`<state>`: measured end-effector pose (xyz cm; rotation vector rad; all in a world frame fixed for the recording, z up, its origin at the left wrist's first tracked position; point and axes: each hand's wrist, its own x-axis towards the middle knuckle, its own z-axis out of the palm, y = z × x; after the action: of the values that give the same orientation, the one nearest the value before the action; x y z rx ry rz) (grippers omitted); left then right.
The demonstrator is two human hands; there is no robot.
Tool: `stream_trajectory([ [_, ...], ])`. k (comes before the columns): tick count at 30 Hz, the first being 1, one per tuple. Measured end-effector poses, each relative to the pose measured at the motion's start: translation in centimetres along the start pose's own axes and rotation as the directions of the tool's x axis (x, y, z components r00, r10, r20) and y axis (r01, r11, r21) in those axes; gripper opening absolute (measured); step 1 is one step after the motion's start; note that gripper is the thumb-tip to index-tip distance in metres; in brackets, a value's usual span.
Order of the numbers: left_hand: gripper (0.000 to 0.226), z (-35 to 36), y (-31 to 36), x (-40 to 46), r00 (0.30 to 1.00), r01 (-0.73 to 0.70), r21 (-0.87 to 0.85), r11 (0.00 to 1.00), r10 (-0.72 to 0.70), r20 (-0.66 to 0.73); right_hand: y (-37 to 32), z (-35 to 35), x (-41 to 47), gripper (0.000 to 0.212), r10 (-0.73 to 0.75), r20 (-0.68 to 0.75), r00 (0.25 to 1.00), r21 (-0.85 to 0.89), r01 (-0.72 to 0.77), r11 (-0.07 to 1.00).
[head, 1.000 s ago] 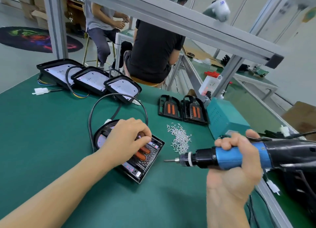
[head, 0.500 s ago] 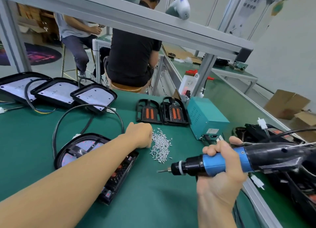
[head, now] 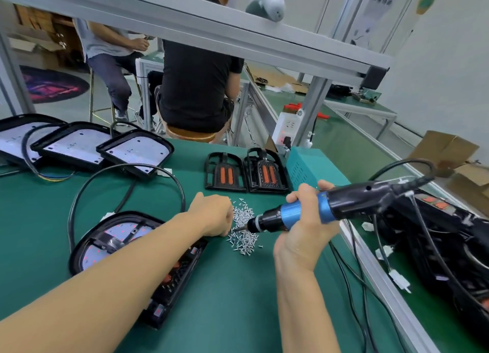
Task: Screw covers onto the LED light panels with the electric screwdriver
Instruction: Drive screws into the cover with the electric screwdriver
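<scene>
At the far left of the green felt-like bench mat, three black-rimmed LED light panels with flat silvery faces lie overlapped in a row, a black cable looping over them. Nearer, a rounded black panel with a ribbed cover laid on it sits under the person's left forearm. The left hand is curled, knuckles down, at the edge of the loose heap of small shiny metal screws; whether it pinches a screw I cannot tell. Behind the heap lie two spare black plastic covers with orange slotted inserts, beside a teal metal box. The right hand grips the blue-and-black electric screwdriver, its tip lowered into the screws. Half a second ago the bit hung level over bare mat below the heap; a second ago the left hand was pressing on the cover.
</scene>
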<state>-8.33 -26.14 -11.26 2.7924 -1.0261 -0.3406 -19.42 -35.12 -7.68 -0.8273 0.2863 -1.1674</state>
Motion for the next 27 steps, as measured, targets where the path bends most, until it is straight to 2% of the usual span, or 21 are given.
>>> stream_trajectory([
  [13,0.011,-0.5,0.0,-0.9,0.999,0.034,0.046,0.998,-0.034,-0.005,3.2,0.7,-0.2,0.025,-0.027,0.091,0.995,-0.154,0.041,0.987],
  [17,0.032,-0.8,0.6,-1.5,0.999,0.036,0.107,0.994,-0.033,-0.031,2.2,1.1,-0.2,0.025,-0.089,0.157,0.984,-0.138,0.111,0.984],
  [20,0.034,-1.1,0.6,-2.0,0.997,0.006,0.109,0.994,0.002,-0.079,0.9,2.2,-1.3,0.024,-0.120,0.210,0.970,-0.099,0.143,0.985],
  [22,0.035,-1.5,0.1,-2.5,0.988,-0.012,0.103,0.995,0.027,-0.152,-0.7,2.8,-0.9,0.018,-0.026,0.266,0.964,-0.104,0.056,0.993],
  [23,0.035,-1.7,-0.2,-3.0,0.980,-0.007,0.093,0.996,0.025,-0.197,-1.4,3.0,-0.2,0.016,0.132,0.327,0.936,-0.166,-0.080,0.983],
  [24,0.035,-2.0,-0.5,-3.6,0.970,0.010,0.085,0.996,0.011,-0.242,-2.1,3.4,0.2,0.019,0.320,0.375,0.870,-0.254,-0.235,0.938],
  [25,0.033,-2.3,-1.0,-4.3,0.958,0.034,0.075,0.997,-0.011,-0.288,-2.5,3.6,0.4,0.025,0.430,0.420,0.799,-0.264,-0.346,0.900],
  [26,0.029,-2.5,-1.5,-5.1,0.942,0.062,0.058,0.996,-0.039,-0.333,-2.5,4.0,0.3,0.034,0.470,0.446,0.761,-0.281,-0.380,0.881],
  [27,0.025,-2.7,-2.1,-6.0,0.923,0.091,0.036,0.995,-0.070,-0.378,-2.4,4.7,-0.3,0.047,0.418,0.449,0.790,-0.229,-0.351,0.908],
])
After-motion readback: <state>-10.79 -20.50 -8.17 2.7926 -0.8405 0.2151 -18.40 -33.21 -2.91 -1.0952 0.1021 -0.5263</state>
